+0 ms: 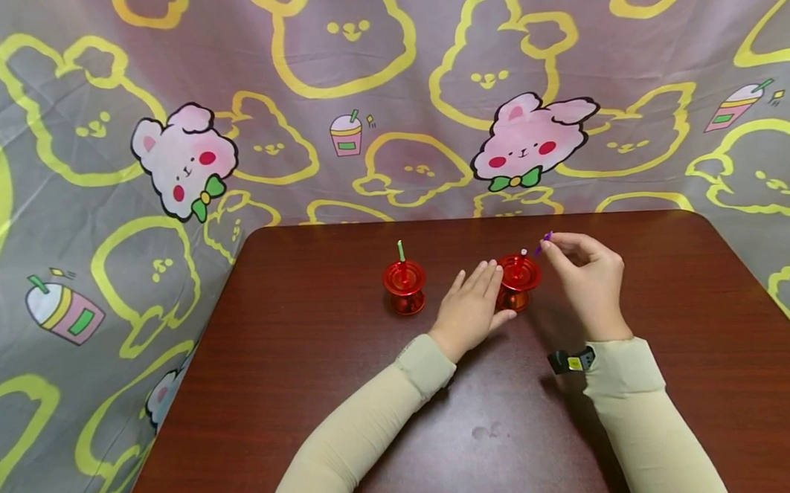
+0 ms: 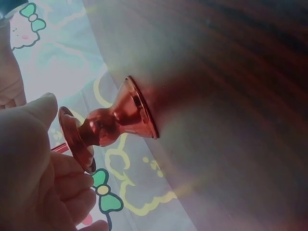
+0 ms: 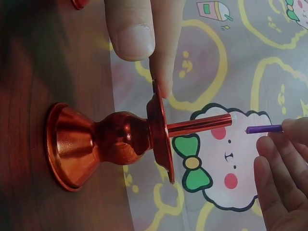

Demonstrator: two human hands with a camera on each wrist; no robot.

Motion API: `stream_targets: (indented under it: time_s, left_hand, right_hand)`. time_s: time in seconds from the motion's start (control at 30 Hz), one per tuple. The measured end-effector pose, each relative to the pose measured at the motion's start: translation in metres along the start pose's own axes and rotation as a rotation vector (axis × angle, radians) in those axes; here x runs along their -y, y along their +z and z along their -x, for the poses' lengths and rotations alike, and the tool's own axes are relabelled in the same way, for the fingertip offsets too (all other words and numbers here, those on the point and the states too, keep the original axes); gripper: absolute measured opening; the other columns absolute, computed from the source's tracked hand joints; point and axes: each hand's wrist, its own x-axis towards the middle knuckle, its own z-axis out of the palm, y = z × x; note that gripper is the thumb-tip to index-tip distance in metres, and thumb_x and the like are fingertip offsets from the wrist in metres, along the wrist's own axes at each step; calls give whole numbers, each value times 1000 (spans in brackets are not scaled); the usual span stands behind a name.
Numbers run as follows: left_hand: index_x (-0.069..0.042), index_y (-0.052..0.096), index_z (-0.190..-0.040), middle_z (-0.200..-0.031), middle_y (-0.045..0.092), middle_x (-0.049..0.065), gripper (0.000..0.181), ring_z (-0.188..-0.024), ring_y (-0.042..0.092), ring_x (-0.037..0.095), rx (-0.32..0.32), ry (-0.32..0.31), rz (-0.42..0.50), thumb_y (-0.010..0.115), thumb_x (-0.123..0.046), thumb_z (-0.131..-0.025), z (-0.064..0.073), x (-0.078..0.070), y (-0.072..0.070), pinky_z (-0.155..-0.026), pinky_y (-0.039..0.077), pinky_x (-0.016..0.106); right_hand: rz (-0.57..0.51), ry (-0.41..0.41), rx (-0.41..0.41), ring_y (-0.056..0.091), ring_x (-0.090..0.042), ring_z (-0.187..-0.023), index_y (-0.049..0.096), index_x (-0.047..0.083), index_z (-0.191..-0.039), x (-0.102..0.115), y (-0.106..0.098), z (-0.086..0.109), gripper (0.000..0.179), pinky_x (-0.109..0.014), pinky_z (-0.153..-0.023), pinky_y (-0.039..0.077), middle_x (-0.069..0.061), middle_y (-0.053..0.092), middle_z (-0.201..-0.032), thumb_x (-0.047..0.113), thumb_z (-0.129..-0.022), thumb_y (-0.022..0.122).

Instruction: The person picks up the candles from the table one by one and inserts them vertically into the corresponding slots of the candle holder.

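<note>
Two shiny red metal candlesticks stand upright on the table. The left candlestick (image 1: 408,302) carries a thin light-green stick (image 1: 400,251). From the dish of the right candlestick (image 1: 515,300) rises a narrow red tube (image 3: 199,124) with a pale tip. My left hand (image 1: 468,302) lies beside this one, fingers straight, fingertips right at the dish rim; the thumb reaches toward its base. Just right of the tube, my right hand (image 1: 586,275) pinches a thin purple stick (image 3: 264,129) between thumb and fingers. In the right wrist view the stick's end points at the tube's tip, a small gap apart.
The dark brown wooden table (image 1: 694,320) has rounded far corners. Behind and to the left hangs a grey curtain (image 1: 414,104) with yellow outlines and pink cartoon animals. A black strap with a small device (image 1: 571,361) sits on the right wrist.
</note>
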Motion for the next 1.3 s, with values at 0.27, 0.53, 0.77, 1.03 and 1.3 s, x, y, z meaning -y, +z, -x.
stream_targets:
  time_s: [0.27, 0.53, 0.77, 1.03, 1.3]
  left_hand:
    - [-11, 29, -161, -166, 26, 4, 76, -154, 21, 16, -3, 0, 6, 42, -59, -103, 0, 0, 0, -122, 23, 42]
    - [-12, 28, -161, -167, 25, 3, 76, -154, 19, 15, 3, -6, 17, 42, -60, -103, -1, 0, 2, -123, 19, 40]
    - [-11, 30, -161, -166, 26, 3, 76, -154, 20, 16, -3, -3, 12, 42, -60, -103, -1, 1, 2, -123, 22, 41]
    - [-11, 30, -160, -166, 26, 4, 76, -154, 20, 16, -4, 2, 7, 43, -59, -103, -2, 2, 2, -122, 24, 42]
    - [-11, 30, -160, -166, 27, 4, 76, -154, 21, 16, -15, 0, 11, 42, -59, -103, -2, 1, 2, -122, 23, 41]
  right_hand:
    - [-7, -19, -10, 63, 6, -74, 78, -4, -98, -1, 4, -4, 16, -12, -67, 47, -17, 76, -96, 6, -86, 81]
    - [-14, -12, 7, 64, 7, -76, 78, -4, -100, -1, 8, -6, 16, -10, -71, 49, -17, 76, -97, 4, -86, 80]
    - [-12, -11, 9, 62, 8, -75, 77, -7, -100, 12, 10, -5, 15, -10, -71, 48, -22, 75, -96, 1, -88, 78]
    - [-16, -3, 34, 63, 6, -74, 77, -7, -100, 33, 10, -2, 15, -11, -70, 48, -20, 75, -94, 2, -88, 78]
    - [6, 8, 36, 62, 7, -73, 78, -4, -100, 3, 15, -8, 15, -10, -69, 48, -16, 76, -93, 3, -88, 79]
